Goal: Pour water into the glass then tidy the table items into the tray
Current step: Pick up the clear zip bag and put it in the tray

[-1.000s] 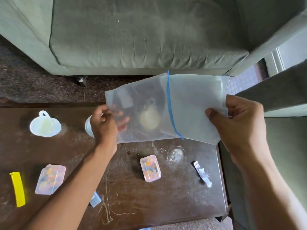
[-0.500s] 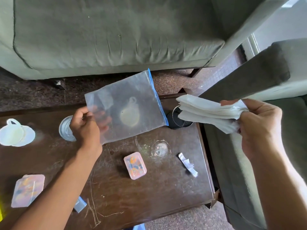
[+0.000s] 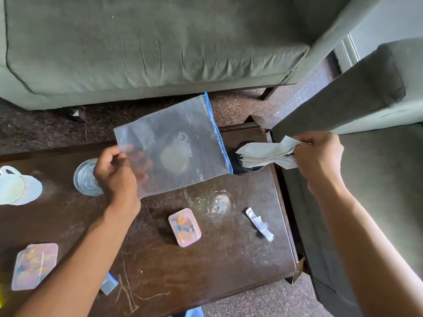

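Table (image 3: 229,266): cup (image 3: 11,186) on saucer (image 3: 29,191) at left edge, glass (image 3: 85,178) just right of it; lidded box (image 3: 34,266) near front-left corner, second box (image 3: 185,227) mid-table, wrapper (image 3: 259,224) toward right edge. Left hand (image 3: 114,175) holds bag (image 3: 174,145) above rear half; holder (image 3: 242,161) at rear-right corner, under napkins (image 3: 265,154) in right hand (image 3: 320,156). Sofa (image 3: 148,42) behind table, chair (image 3: 366,179) along right edge.

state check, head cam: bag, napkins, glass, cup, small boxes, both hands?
zip bag: held in the air, looks empty
napkin stack: outside the bag, beside its blue edge
glass: upright on the table
cup: upright on its saucer
small boxes: lids on
left hand: pinches the bag corner
right hand: grips the napkins
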Demonstrator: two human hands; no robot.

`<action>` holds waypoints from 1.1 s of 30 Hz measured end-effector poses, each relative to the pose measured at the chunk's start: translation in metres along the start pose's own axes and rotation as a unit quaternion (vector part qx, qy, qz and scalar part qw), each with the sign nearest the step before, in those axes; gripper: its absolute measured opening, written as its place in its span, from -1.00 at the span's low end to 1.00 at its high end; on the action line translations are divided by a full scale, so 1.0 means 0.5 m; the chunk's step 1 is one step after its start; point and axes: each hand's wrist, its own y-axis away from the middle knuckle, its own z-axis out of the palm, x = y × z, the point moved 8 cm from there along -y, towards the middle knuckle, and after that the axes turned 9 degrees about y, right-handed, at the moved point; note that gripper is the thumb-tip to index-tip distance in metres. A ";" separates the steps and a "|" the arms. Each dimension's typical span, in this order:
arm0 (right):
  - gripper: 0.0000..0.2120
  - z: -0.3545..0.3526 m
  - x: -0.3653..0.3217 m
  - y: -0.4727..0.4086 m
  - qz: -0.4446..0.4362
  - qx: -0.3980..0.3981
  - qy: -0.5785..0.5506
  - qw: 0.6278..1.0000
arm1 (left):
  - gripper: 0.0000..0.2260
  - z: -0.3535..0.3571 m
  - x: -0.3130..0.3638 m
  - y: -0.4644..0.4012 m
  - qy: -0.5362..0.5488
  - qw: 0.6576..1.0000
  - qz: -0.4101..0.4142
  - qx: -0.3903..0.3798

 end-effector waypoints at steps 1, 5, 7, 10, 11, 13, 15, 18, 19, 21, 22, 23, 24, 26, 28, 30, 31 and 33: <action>-0.59 0.004 -0.010 0.001 -0.014 0.000 0.014 1.000 | -0.60 0.001 0.002 0.000 0.001 1.000 0.007 0.003; -0.54 0.027 -0.049 0.007 -0.066 -0.012 0.074 0.995 | -0.60 0.009 0.004 -0.002 -0.001 1.000 0.029 0.005; -0.52 0.040 -0.066 0.009 -0.089 -0.011 0.100 0.991 | -0.60 0.014 0.003 -0.002 -0.005 0.999 0.042 0.006; -0.54 0.059 -0.084 0.014 -0.112 -0.009 0.129 0.985 | -0.65 0.021 -0.003 -0.003 -0.007 0.999 0.050 0.002; -0.54 0.066 -0.090 0.017 -0.119 -0.013 0.140 0.983 | -0.66 0.022 -0.004 -0.003 -0.007 0.999 0.052 0.001; -0.54 0.083 -0.099 0.023 -0.130 -0.026 0.164 0.978 | -0.65 0.023 -0.007 -0.003 -0.007 0.998 0.057 0.005; -0.52 0.102 -0.103 0.023 -0.140 -0.034 0.195 0.970 | -0.68 0.023 -0.010 -0.003 -0.011 0.998 0.061 0.008; -0.52 0.126 -0.107 0.022 -0.161 -0.040 0.233 0.958 | -0.66 0.023 -0.014 -0.002 -0.015 0.998 0.061 0.009; -0.53 0.132 -0.108 0.022 -0.169 -0.041 0.241 0.955 | -0.68 0.022 -0.015 -0.002 -0.016 0.998 0.061 0.011; -0.55 0.145 -0.104 0.021 -0.178 -0.045 0.253 0.950 | -0.72 0.021 -0.014 0.000 -0.019 0.998 0.062 0.014; -0.56 0.150 -0.100 0.020 -0.177 -0.048 0.257 0.949 | -0.73 0.020 -0.013 0.001 -0.020 0.998 0.063 0.013; -0.57 0.154 -0.095 0.021 -0.175 -0.051 0.260 0.948 | -0.73 0.019 -0.013 0.002 -0.021 0.998 0.063 0.013; -0.58 0.158 -0.091 0.022 -0.175 -0.053 0.263 0.947 | -0.73 0.018 -0.012 0.002 -0.022 0.998 0.063 0.013; -0.59 0.162 -0.086 0.026 -0.182 -0.058 0.266 0.945 | -0.70 0.017 -0.012 0.003 -0.023 0.998 0.058 0.011; -0.57 0.163 -0.085 0.030 -0.191 -0.064 0.265 0.943 | -0.64 0.018 -0.009 0.004 -0.023 0.998 0.050 0.005; -0.50 0.159 -0.089 0.034 -0.195 -0.076 0.281 0.937 | -0.61 0.019 -0.005 0.007 -0.023 0.999 0.046 0.000; -0.45 0.153 -0.097 0.038 -0.204 -0.077 0.289 0.932 | -0.61 0.019 -0.002 0.007 -0.023 0.999 0.043 -0.001; -0.42 0.132 -0.132 0.048 -0.247 -0.057 0.271 0.929 | -0.60 0.016 0.003 0.007 -0.022 0.999 0.039 0.003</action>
